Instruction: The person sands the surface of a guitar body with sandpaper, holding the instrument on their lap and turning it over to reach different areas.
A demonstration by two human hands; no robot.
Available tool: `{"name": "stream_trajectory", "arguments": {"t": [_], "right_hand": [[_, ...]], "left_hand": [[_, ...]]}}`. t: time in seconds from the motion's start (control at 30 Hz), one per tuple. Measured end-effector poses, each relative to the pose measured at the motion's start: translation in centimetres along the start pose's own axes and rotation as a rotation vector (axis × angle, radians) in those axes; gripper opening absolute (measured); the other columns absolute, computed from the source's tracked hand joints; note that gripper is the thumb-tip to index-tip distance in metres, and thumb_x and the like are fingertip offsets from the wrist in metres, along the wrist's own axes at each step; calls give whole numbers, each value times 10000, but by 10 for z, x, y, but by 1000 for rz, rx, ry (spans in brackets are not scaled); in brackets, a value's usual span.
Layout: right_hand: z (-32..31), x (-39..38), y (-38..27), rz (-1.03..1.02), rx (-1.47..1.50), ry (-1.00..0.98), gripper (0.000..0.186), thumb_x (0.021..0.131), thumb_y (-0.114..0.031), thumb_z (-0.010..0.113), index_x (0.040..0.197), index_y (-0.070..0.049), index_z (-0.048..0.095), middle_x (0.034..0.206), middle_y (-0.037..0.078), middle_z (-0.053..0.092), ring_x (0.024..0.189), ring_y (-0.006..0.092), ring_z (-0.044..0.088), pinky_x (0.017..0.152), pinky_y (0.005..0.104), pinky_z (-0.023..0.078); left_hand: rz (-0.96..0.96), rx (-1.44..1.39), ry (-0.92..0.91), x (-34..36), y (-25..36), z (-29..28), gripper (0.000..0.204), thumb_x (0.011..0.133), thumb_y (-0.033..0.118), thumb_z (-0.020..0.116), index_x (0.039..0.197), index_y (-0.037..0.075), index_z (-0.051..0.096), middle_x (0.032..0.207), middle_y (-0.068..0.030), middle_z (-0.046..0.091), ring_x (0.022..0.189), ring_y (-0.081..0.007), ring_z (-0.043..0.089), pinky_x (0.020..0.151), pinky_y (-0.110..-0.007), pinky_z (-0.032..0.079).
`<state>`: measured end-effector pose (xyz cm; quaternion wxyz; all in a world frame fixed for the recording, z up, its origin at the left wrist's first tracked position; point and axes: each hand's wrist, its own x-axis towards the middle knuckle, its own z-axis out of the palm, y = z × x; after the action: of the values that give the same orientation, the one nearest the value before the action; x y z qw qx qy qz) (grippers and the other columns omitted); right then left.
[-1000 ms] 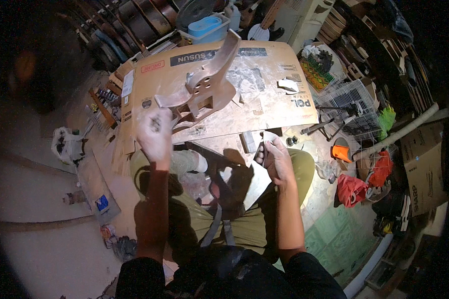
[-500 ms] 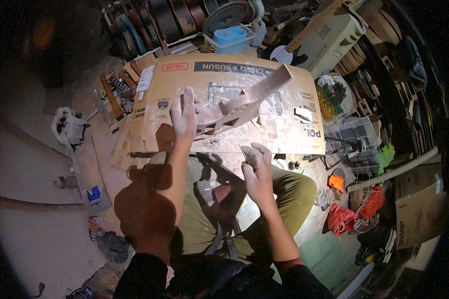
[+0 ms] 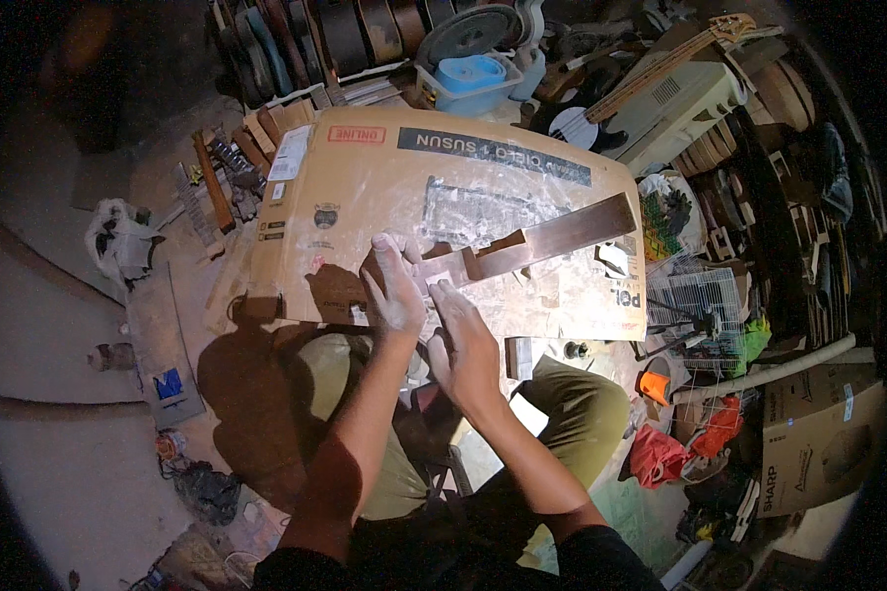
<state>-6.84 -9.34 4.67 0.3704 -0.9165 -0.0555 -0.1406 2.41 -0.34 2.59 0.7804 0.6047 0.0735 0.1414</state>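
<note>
The brown wooden piece [image 3: 562, 236], long and smooth-faced with a stepped notch near its closer end, is held tilted above the cardboard sheet [image 3: 355, 167], its far end pointing up and right. The left hand [image 3: 396, 293] grips the near end, fingers closed around it. The right hand [image 3: 468, 350] lays its fingers close together against that end; whether they pinch anything, I cannot tell. A small block [image 3: 518, 358] stands near the sheet's lower edge.

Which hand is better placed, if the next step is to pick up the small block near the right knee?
Probably the right hand: it is nearer the small block, while the left hand is farther off, at the wooden piece.
</note>
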Motion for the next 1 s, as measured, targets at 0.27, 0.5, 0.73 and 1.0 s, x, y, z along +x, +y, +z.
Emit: {"name": "stream_trajectory", "arguments": {"t": [0.27, 0.5, 0.73, 1.0], "right_hand": [[10, 11, 4, 76, -34, -74, 624, 789, -20, 634, 1398, -53, 501, 1119, 209, 659, 802, 386, 575, 750, 464, 488], [11, 23, 3, 69, 17, -86, 633, 792, 4, 623, 1407, -42, 483, 1163, 217, 649, 863, 404, 595, 806, 457, 497], [10, 18, -6, 189, 23, -88, 613, 811, -23, 617, 1406, -32, 471, 1112, 246, 647, 872, 422, 619, 781, 486, 504], [16, 27, -3, 126, 75, -45, 636, 793, 16, 609, 1411, -30, 467, 1203, 259, 623, 935, 421, 639, 808, 462, 523]], "left_hand": [[-166, -267, 43, 0, -2, 6, 619, 999, 676, 257, 741, 124, 364, 662, 14, 321, 587, -111, 294, 526, -268, 238], [-73, -162, 25, 1, 8, 8, 614, 1018, 641, 250, 700, 120, 320, 634, 18, 288, 564, -106, 277, 504, -276, 214], [-70, -114, 44, -2, 3, 7, 616, 1018, 640, 250, 701, 115, 320, 643, 12, 297, 578, -110, 292, 512, -273, 227], [-67, -56, 58, -1, 15, 5, 480, 1068, 500, 254, 860, 96, 410, 765, 3, 360, 683, -122, 375, 596, -259, 321]]}}
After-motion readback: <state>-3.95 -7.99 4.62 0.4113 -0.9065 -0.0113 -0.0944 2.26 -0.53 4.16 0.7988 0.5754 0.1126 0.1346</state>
